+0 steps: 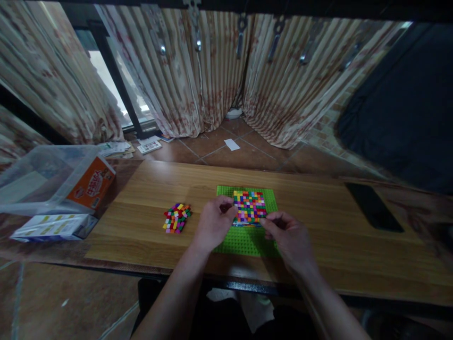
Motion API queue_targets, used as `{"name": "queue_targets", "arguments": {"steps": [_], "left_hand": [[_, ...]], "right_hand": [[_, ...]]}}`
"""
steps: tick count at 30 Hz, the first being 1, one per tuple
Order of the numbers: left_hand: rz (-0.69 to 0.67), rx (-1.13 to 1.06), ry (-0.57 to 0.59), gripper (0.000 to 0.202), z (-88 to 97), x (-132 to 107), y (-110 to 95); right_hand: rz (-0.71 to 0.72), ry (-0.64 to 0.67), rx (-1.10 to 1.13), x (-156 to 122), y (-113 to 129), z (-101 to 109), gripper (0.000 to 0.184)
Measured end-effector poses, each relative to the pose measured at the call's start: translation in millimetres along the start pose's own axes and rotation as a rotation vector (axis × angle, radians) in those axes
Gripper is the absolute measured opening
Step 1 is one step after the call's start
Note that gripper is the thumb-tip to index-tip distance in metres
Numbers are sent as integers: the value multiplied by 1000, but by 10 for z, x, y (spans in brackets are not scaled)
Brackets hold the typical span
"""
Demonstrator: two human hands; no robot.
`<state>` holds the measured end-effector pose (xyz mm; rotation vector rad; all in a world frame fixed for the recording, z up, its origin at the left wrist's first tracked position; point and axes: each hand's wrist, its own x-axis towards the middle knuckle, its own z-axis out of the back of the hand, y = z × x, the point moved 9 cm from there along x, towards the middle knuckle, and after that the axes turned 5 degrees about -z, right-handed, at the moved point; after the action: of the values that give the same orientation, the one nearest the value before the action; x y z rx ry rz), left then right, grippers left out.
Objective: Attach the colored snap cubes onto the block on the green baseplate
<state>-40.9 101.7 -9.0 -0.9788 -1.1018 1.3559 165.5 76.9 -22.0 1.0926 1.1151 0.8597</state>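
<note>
Both forearms reach up from the bottom edge. My left hand [212, 224] rests curled at the left edge of the mosaic [249, 206], my right hand [288, 236] pinches narrow at its near-right corner, on the green baseplate [244, 241]. Loose bricks [176, 218] lie left on the desk [141, 198]; curtains [184, 71] behind.

Left hand [213, 224] covers near-left corner of brick mosaic [249, 206] and part of green baseplate [244, 238]; fingertips curl out of sight. Right hand [288, 238] hides baseplate's near-right corner; whether fingers pinch brick cannot be told. Loose brick pile [176, 217]: single pieces too small to count. Orange box [91, 183] lettering blurred, unreadable. Clear plastic bin [38, 177] cut by left edge. Black flat object [374, 206] on table: too dark to identify. Forearms cut by bottom edge.
</note>
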Motion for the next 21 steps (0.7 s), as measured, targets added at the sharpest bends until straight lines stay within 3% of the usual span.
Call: {"name": "queue_targets", "arguments": {"steps": [7, 10, 13, 17, 21], "left_hand": [[-18, -10, 40, 18, 21, 2, -23], [-37, -6, 11, 17, 148, 24, -52], [-51, 41, -95, 18, 459, 69, -38], [4, 208, -330, 23, 1107, 74, 64], [110, 522, -393, 27, 1538, 21, 165]], "right_hand": [[30, 15, 87, 10, 24, 4, 32], [90, -14, 142, 5, 78, 56, 30], [158, -51, 126, -9, 136, 107, 28], [219, -126, 29, -70, 222, 156, 26], [342, -202, -130, -238, 385, 147, 25]]}}
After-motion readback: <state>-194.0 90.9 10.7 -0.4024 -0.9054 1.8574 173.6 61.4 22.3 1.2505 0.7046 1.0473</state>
